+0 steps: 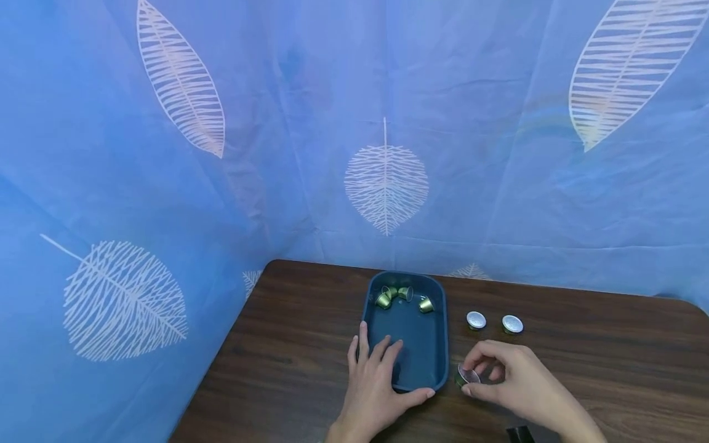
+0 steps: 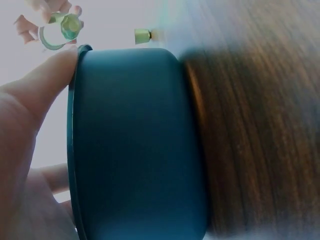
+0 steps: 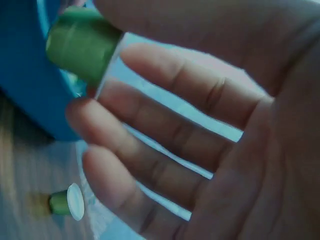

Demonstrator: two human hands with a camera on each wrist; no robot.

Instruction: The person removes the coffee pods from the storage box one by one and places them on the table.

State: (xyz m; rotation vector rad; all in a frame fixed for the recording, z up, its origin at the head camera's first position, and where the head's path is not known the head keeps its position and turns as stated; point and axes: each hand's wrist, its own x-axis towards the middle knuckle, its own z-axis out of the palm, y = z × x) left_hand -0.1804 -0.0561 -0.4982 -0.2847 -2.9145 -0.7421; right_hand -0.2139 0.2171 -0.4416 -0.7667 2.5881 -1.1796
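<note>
Head view shows a dark worktop [image 1: 288, 344] with one blue tray [image 1: 437, 344] at its middle. Four green capsules [image 1: 402, 296] lie inside the tray at its 12 o'clock end. Two more capsules stand foil-up on the wood at 3 o'clock of the tray, side by side: one nearer [image 1: 476, 320], one farther right [image 1: 512, 324]. That makes seven capsules with the held one.

The left hand [image 1: 373, 387] rests on the tray's 6 o'clock corner, fingers [image 1: 382, 347] straight and lying inside, thumb along the near rim; it grips nothing. The right hand [image 1: 512, 375] sits just beside the tray at its 4 o'clock, fingers curled and pinching one capsule [image 1: 467, 374], its foil facing the camera. The right wrist view shows that capsule [image 3: 82, 42] at the fingertips against the tray's wall [image 3: 25, 75].
</note>
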